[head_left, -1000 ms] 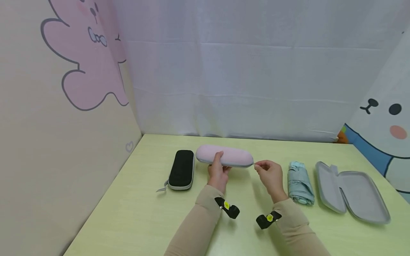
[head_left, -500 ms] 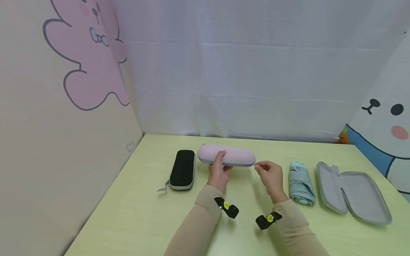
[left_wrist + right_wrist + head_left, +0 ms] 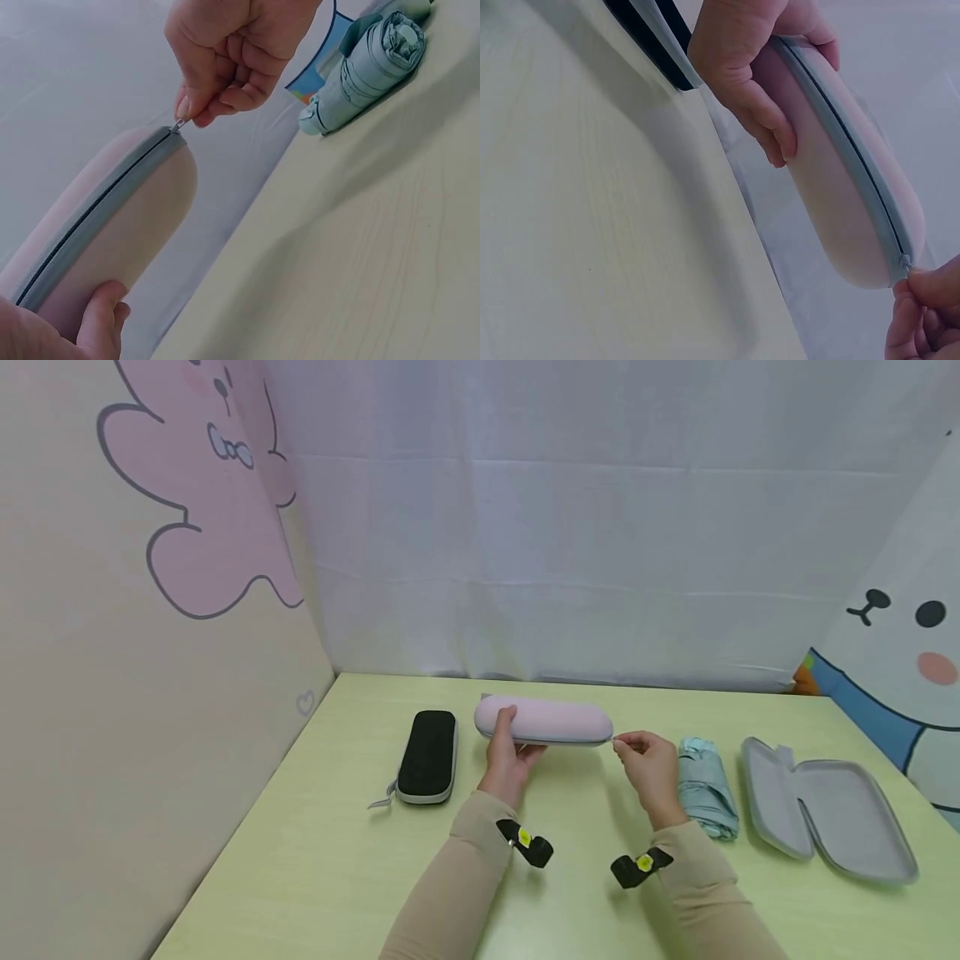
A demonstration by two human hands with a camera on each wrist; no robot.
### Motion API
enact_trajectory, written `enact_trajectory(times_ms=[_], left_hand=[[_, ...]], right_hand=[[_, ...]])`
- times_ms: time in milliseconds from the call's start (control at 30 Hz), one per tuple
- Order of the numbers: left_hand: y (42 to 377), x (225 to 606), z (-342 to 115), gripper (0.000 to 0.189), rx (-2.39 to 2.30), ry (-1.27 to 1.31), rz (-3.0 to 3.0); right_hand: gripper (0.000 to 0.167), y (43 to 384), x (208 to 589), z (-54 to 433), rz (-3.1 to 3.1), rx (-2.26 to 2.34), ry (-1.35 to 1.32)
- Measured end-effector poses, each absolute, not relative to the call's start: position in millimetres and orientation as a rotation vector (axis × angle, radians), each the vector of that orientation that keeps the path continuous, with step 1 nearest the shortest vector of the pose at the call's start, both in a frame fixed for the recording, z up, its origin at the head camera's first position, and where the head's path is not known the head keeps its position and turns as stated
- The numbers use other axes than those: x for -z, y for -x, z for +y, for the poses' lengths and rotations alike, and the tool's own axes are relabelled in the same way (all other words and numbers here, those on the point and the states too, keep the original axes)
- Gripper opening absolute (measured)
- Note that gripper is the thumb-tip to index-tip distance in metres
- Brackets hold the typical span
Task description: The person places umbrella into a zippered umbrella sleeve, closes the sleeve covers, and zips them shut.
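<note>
A long pink zip case with a grey zip band is held above the table. My left hand grips it near its left end, thumb on the near upper side and fingers underneath. At the case's right end my right hand pinches the small zip pull between thumb and fingertip. A dark line runs along the grey band in the right wrist view; whether the zip's teeth are joined there I cannot tell. The case's inside is hidden.
A black case with a grey edge and strap lies left of the hands. To the right are a rolled pale-green folding umbrella and an opened grey case. A white curtain hangs behind the table.
The pink case and my right hand have shifted a little to the right. My left hand's grip now sits nearer the case's left end. The zip pull stays pinched.
</note>
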State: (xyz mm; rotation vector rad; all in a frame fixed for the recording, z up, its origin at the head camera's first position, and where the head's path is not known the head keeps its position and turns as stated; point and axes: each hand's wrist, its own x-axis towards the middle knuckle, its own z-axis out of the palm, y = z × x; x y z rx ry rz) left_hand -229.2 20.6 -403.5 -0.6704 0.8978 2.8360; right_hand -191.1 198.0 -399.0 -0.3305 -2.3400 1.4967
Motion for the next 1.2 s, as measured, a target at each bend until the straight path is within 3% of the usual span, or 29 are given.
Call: enact_trajectory(times_ms=[600, 867, 1200], left_hand=[[226, 400, 27, 0.066, -2.91, 0.658, 0.828], [225, 410, 15, 0.074, -2.758, 0.62, 1.063], [227, 415, 14, 0.059, -2.734, 0.508, 1.063]], right_hand=[[0.011, 190, 401, 183, -2.302, -1.515, 0.31], [0.012, 190, 403, 192, -2.288, -1.447, 0.323], [0.013, 192, 397, 203, -2.242, -1.413, 0.378]])
